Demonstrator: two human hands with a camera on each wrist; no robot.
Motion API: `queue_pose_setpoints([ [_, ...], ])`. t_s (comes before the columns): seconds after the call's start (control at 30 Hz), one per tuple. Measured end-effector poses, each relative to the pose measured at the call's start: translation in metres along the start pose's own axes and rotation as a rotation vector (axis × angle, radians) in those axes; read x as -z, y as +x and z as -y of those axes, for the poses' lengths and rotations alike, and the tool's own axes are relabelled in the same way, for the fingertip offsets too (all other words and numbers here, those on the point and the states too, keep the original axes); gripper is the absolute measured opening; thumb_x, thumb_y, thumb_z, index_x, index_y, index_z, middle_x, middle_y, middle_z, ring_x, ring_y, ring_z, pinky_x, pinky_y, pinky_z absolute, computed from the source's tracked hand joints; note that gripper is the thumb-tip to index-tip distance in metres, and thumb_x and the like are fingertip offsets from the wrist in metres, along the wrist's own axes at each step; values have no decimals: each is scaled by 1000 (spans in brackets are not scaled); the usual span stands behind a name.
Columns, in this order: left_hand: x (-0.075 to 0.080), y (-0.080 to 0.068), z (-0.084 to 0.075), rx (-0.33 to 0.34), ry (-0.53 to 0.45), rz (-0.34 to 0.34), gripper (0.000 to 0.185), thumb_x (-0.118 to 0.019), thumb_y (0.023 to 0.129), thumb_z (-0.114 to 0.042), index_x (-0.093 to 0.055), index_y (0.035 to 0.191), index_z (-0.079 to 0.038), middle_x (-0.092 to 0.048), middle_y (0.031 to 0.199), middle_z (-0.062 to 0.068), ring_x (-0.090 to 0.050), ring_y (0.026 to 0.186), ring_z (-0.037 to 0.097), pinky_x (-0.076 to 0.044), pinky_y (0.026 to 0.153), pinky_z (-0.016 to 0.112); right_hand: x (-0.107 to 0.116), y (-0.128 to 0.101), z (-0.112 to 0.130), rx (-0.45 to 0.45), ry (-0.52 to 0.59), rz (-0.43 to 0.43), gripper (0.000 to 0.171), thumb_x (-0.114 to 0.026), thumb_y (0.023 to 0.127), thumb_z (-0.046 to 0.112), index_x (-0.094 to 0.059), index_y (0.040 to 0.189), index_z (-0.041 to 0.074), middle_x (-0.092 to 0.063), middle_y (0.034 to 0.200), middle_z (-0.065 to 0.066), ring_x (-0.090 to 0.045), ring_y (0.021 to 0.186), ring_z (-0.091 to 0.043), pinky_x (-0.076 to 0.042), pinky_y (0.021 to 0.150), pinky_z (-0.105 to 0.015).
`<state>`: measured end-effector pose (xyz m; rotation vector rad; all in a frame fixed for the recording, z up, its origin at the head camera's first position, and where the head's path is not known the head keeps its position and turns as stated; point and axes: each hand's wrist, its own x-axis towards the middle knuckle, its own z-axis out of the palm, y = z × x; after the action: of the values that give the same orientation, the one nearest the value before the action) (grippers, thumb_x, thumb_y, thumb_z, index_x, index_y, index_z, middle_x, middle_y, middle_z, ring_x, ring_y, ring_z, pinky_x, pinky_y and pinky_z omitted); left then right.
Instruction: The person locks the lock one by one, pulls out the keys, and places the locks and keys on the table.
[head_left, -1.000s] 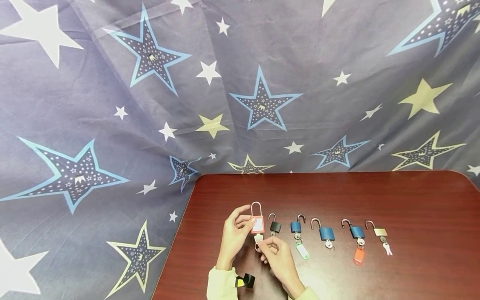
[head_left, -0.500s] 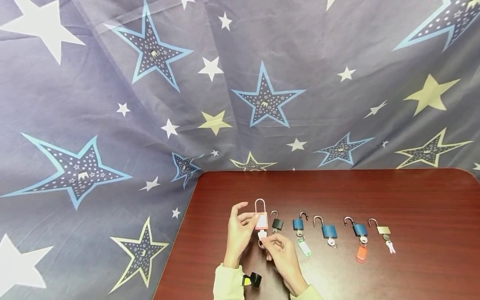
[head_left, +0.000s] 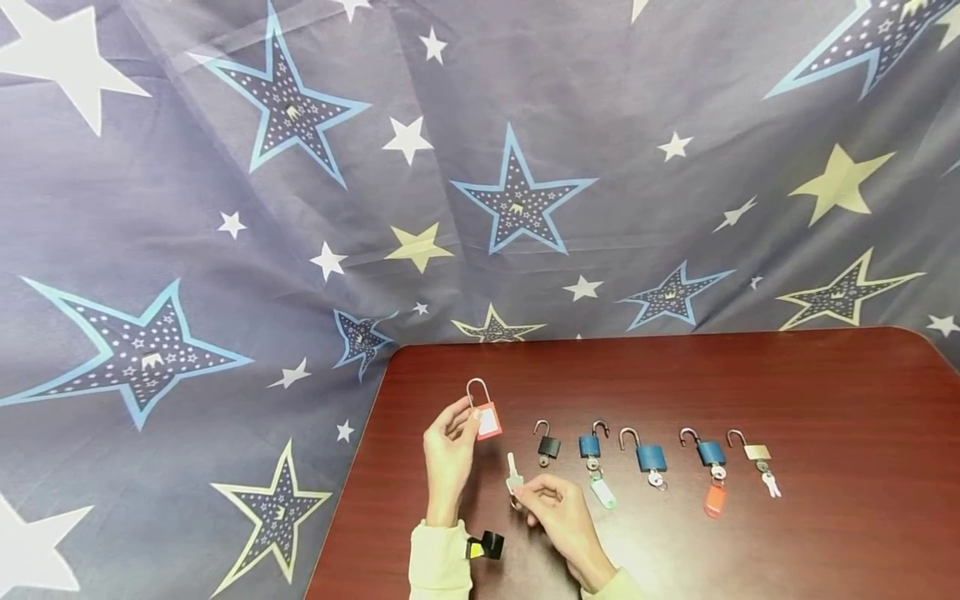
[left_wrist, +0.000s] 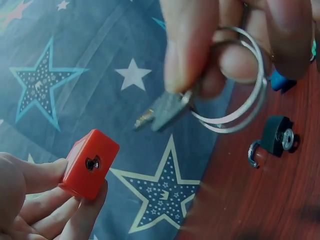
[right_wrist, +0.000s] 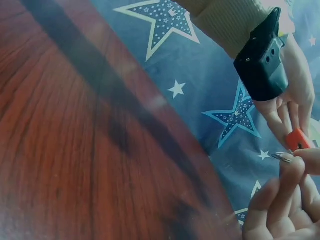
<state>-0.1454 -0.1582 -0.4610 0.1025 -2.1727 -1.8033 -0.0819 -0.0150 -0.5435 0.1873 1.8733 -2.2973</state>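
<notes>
I see the left hand (head_left: 448, 446) fingers gripping the red padlock (head_left: 487, 419) above the table (head_left: 825, 400); the right hand (head_left: 558, 510) pinches the key (head_left: 513, 475), apparently withdrawn, just beside it

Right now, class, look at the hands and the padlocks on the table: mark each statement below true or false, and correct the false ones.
1. The left hand holds the red padlock. True.
2. The key sits inside the red padlock. False: the right hand pinches the key clear of the lock, and the keyhole is empty.
3. Five padlocks lie in a row on the table. True.
4. The black padlock lies at the far right of the row. False: it is the leftmost; the gold padlock ends the row at the right.
5. An orange tag hangs from one blue padlock. True.
</notes>
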Motion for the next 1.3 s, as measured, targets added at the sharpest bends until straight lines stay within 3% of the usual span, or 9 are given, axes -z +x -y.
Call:
queue_pose_setpoints([
  [0.17,-1,7,26,17,-9,15,27,-68,90,2,-66,116,8,-70,103,28,-70,90,29,-54,76,20,2,-2,-4,40,-94,65,22,-76,87,17,-69,86,-4,-71,76,-14,-56,55,-7,-47,52,-20],
  [0.27,-2,11,45,46,-7,33,28,-70,90,0,-66,116,5,-70,103,26,-70,87,25,-53,72,17,1,-2,-9,113,-218,87,19,-76,87,19,-71,81,2,-70,71,-15,-53,51,-5,-42,46,-17],
  [0.43,-1,14,63,69,57,63,26,-72,89,-4,-68,114,3,-72,101,22,-71,86,23,-52,70,15,2,-2,-15,215,-469,80,16,-75,87,19,-71,72,14,-62,58,3,-45,47,3,-36,44,-16],
  [0.63,-4,16,76,61,223,60,23,-73,88,-9,-72,109,1,-74,96,17,-73,85,24,-52,69,17,6,-1,-16,236,-561,125,18,-74,86,16,-70,69,15,-64,61,8,-49,51,4,-42,48,-18],
  [0.77,-6,16,84,90,258,72,23,-73,88,-8,-73,108,3,-74,96,17,-74,85,24,-55,70,21,7,1,-16,234,-612,141,20,-74,85,15,-70,66,16,-65,60,9,-50,52,5,-42,50,-18],
  [1.0,-9,18,98,141,286,108,26,-73,88,-10,-71,109,4,-74,96,18,-73,87,25,-59,74,33,6,1,-21,253,-744,100,23,-77,81,18,-66,61,20,-59,55,16,-47,51,6,-38,49,-18],
  [1.3,-12,20,108,162,312,113,27,-76,86,-14,-72,107,3,-74,92,17,-73,84,23,-58,75,37,4,1,-23,352,-1005,-11,33,-80,76,24,-54,56,25,-45,51,19,-40,47,1,-32,43,-21],
])
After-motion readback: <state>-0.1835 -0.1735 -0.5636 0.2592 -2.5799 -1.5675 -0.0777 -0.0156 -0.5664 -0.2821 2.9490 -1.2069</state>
